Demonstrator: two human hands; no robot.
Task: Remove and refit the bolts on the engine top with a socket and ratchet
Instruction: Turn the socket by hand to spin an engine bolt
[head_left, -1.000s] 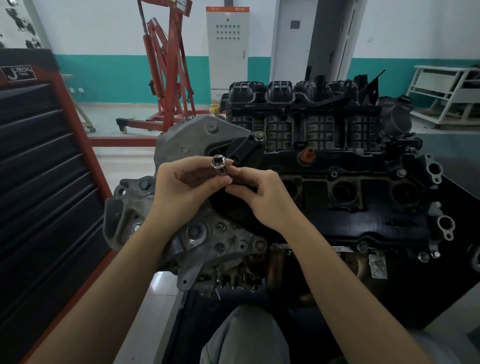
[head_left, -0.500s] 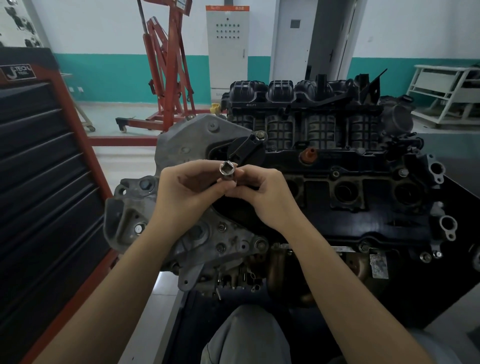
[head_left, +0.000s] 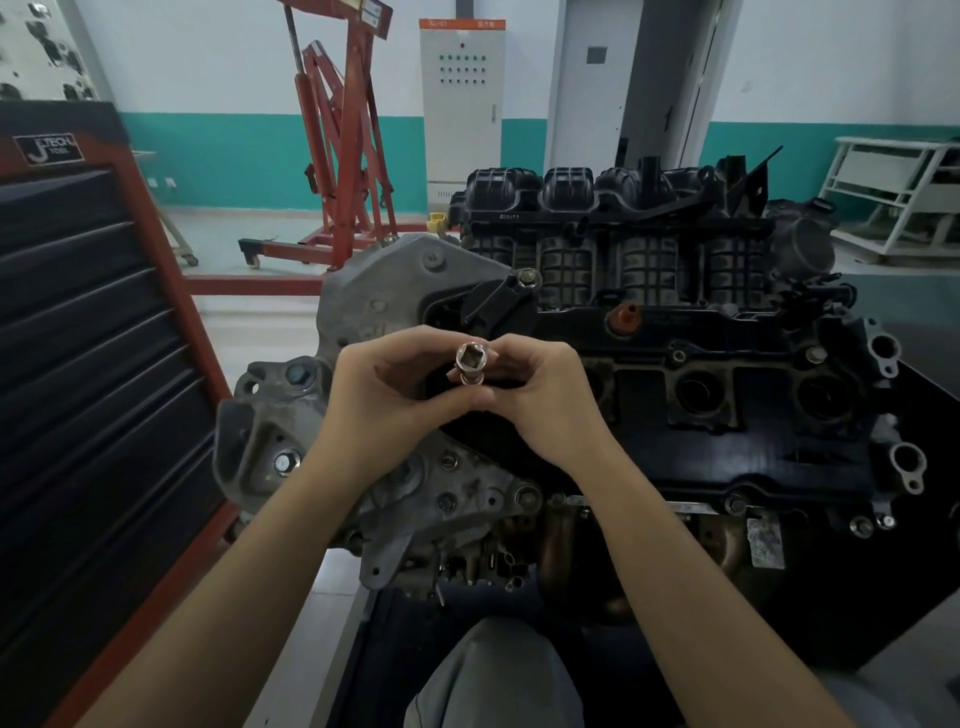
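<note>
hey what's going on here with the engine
A person sits at an engine and holds a small chrome socket up over it, pinched between the left hand and the right hand. Its square drive hole faces the camera. No ratchet is in view, and no bolt is being turned right now. A red tool cabinet stands to the left.

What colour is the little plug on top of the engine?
Orange. The plug shows in the head view, on the black engine cover.

Pale floor (head_left: 270, 322), red engine hoist (head_left: 337, 156), tool cabinet (head_left: 78, 364)
</note>
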